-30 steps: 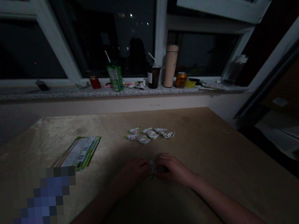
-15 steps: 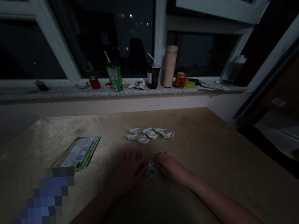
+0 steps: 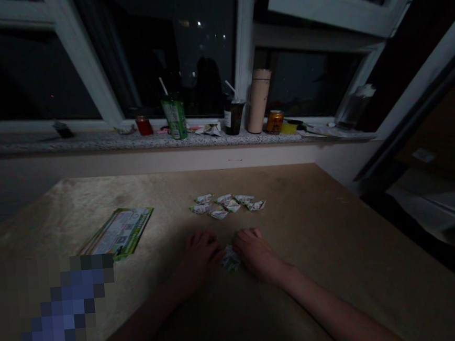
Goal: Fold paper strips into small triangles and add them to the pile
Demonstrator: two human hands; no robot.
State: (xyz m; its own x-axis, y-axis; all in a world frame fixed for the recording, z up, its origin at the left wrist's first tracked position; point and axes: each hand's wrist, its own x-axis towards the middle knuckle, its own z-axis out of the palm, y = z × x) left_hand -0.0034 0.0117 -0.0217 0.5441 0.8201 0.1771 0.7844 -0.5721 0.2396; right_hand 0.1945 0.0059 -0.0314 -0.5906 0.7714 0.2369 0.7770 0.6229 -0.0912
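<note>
Both my hands rest on a tan table (image 3: 314, 226) in dim light, a small folded piece of printed paper (image 3: 230, 258) pinched between them. My left hand (image 3: 200, 255) has its fingers curled onto the paper's left edge. My right hand (image 3: 253, 252) is curled onto its right edge. Just beyond the hands lies a cluster of several similar small folded paper pieces (image 3: 227, 204). A green and white printed leaflet stack (image 3: 118, 232) lies flat to the left of my left hand.
A stone window sill (image 3: 91, 143) behind the table carries a green cup with a straw (image 3: 175, 117), a red jar (image 3: 144, 125), a dark cup (image 3: 233, 116), a tall beige flask (image 3: 259, 101) and an orange can (image 3: 274, 121). Dark windows stand above.
Both hands slid a little forward on the table with the small paper, and the paper now shows more clearly between the fingertips.
</note>
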